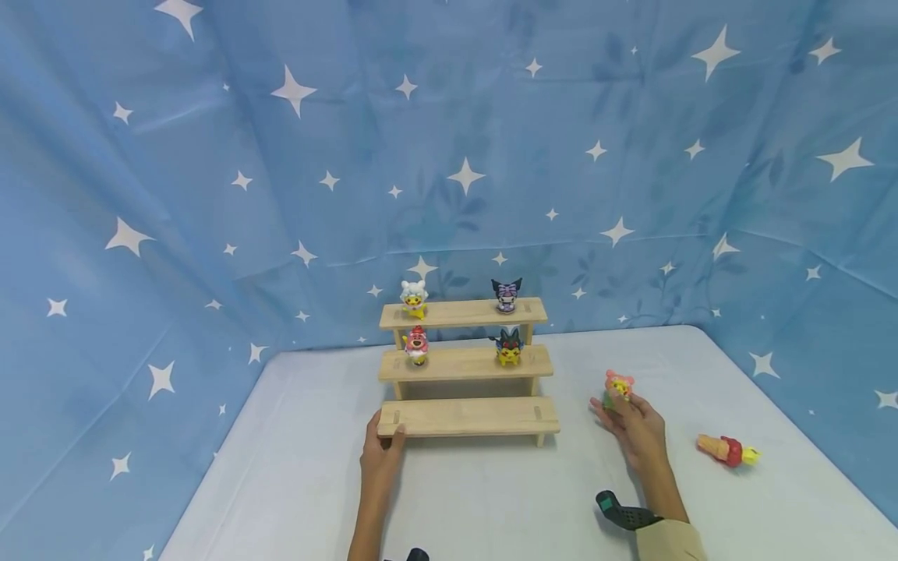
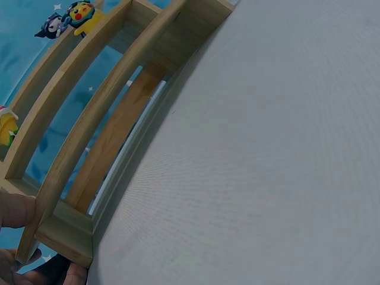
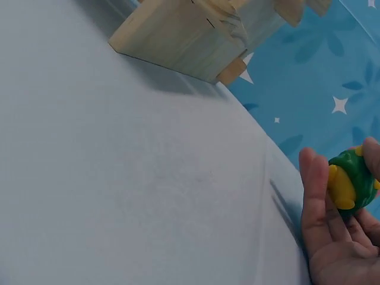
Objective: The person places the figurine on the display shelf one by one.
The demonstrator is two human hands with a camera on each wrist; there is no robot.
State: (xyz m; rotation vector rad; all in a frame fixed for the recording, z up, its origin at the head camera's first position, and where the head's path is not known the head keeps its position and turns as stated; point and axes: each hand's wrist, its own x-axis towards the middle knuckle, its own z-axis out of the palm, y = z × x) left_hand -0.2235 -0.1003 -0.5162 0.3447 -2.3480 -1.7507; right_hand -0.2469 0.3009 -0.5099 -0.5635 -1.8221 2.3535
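My left hand (image 1: 381, 460) grips the left end of the lowest step of a three-step wooden display stand (image 1: 470, 417), its thumb (image 2: 16, 210) on the front edge and fingers under the end. To the right of the stand, my right hand (image 1: 640, 432) holds a small figurine (image 1: 619, 383) with pink round ears and a yellow face between thumb and fingers. In the right wrist view the green and yellow body of that figurine (image 3: 350, 181) shows in the fingers, close over the table.
On the top step stand a white-hooded figurine (image 1: 414, 299) and a black-eared purple one (image 1: 507, 296). A pink figurine (image 1: 417, 347) and a dark-capped yellow one (image 1: 508, 347) occupy the middle step. Another red and yellow figurine (image 1: 730, 450) lies on its side at the right.
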